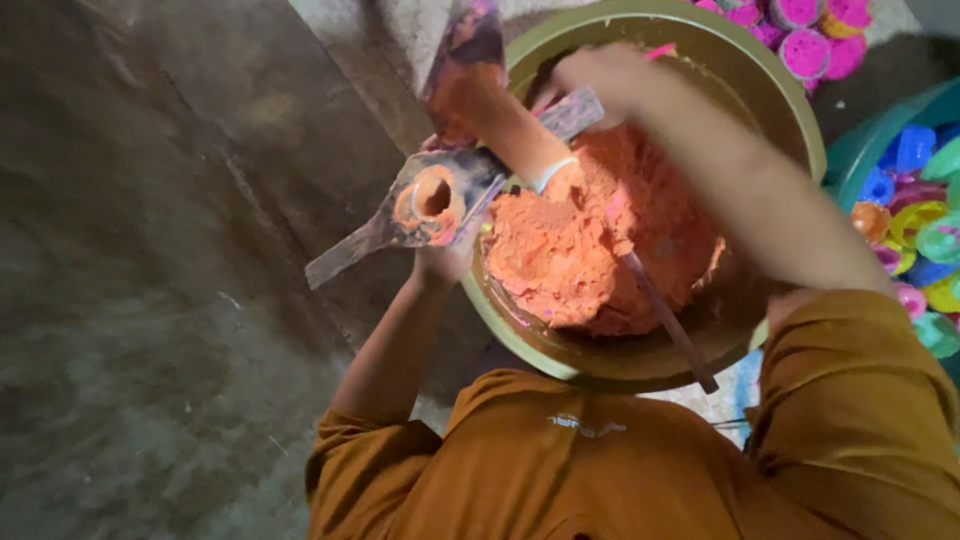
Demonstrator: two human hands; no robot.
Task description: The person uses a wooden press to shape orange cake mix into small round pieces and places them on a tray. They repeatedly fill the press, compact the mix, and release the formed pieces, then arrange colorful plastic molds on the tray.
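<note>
Orange-sleeved left hand (445, 262), grip clamped on small powder-filled cup (432, 200), beside basin (760, 90) of orange powder (580, 250); right grip indiscernible.

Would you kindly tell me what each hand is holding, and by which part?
The left hand holds a small orange-filled cup from beneath. The blurred right hand is over the bowl; its hold cannot be told.

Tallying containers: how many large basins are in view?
2: an olive basin of orange powder at centre; a teal basin of coloured cups, cut off at right. Others may be hidden.
</note>
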